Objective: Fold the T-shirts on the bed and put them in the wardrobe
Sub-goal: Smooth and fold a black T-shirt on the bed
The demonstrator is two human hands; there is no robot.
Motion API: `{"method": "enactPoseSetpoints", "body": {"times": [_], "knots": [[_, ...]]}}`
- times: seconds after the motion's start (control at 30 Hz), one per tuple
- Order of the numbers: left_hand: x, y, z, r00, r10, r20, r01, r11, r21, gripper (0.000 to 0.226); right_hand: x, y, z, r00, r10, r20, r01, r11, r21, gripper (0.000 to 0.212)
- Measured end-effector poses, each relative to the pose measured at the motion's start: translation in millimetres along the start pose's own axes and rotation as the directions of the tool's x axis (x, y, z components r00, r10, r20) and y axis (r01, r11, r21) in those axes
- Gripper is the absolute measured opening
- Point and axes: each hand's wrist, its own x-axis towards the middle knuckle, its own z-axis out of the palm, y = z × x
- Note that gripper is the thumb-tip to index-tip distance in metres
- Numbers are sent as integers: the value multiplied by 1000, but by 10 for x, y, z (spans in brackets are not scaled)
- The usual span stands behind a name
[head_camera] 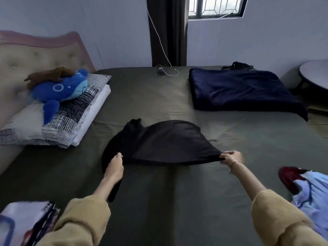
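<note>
We pinch the black T-shirt (165, 139) with our left hand (115, 166) and right hand (230, 158), spreading it; next we should lay it flat on the bed (150, 96).

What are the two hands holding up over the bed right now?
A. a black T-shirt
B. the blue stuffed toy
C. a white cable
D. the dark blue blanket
A: the left hand and the right hand each pinch an end of the black T-shirt, stretching its near edge between them above the bed.
</note>
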Motion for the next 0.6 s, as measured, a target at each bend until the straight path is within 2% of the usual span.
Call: {"method": "enactPoseSetpoints", "body": {"times": [0.1, 0.2, 0.33, 0.4, 0.6], "knots": [[-300, -180, 316, 993, 17, 120, -36, 988, 151, 29, -91, 456, -104, 995, 82, -50, -92, 966, -243, 8], [-508, -307, 615, 966, 65, 250, -151, 927, 344, 49, -265, 733, -170, 987, 149, -62, -160, 858, -488, 5], [-834, -460, 1040, 883, 56, 467, -314, 808, 498, 48, -450, 1177, -205, 958, 284, -37, -210, 608, -766, 2], [-983, -526, 1233, 845, 22, 535, -365, 754, 546, 49, -482, 1470, -193, 946, 319, -55, -207, 463, -862, 11], [-1314, -582, 1592, 762, -104, 639, -494, 545, 677, 39, -561, 1983, -234, 902, 427, -62, -126, 124, -984, 18]]}}
